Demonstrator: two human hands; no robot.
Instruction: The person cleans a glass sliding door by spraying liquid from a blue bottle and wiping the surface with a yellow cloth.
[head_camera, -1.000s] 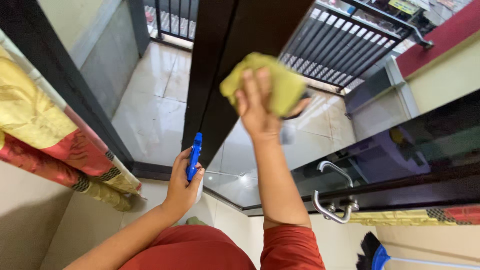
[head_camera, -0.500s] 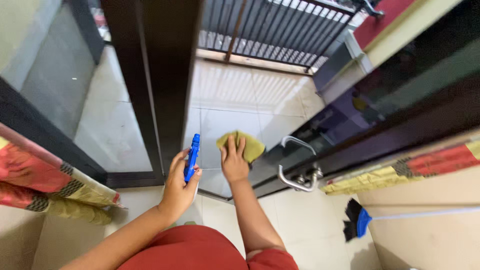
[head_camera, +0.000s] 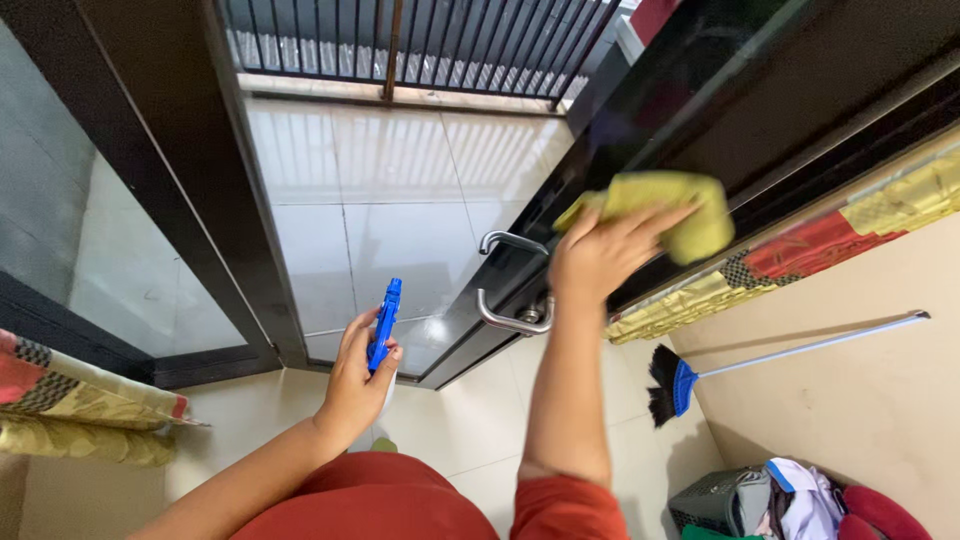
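Note:
My right hand (head_camera: 600, 255) presses a yellow-green cloth (head_camera: 665, 210) against the dark frame of an open glass door (head_camera: 700, 90), just above and right of its curved metal handle (head_camera: 510, 300). My left hand (head_camera: 355, 385) holds a spray bottle with a blue trigger head (head_camera: 384, 322), upright, lower down and to the left, in front of the doorway. The bottle's body is mostly hidden by my fingers.
A dark door post (head_camera: 200, 180) stands at the left. Beyond the doorway lie a tiled balcony floor (head_camera: 390, 180) and a metal railing (head_camera: 420, 45). Patterned curtains (head_camera: 860, 230) hang at both sides. A blue-headed broom (head_camera: 680, 385) leans on the right wall above a basket of clothes (head_camera: 770, 500).
My right hand with the cloth went from high on the post down beside the bottle, then up and right onto the door frame. My view swung right. The left hand hardly moved.

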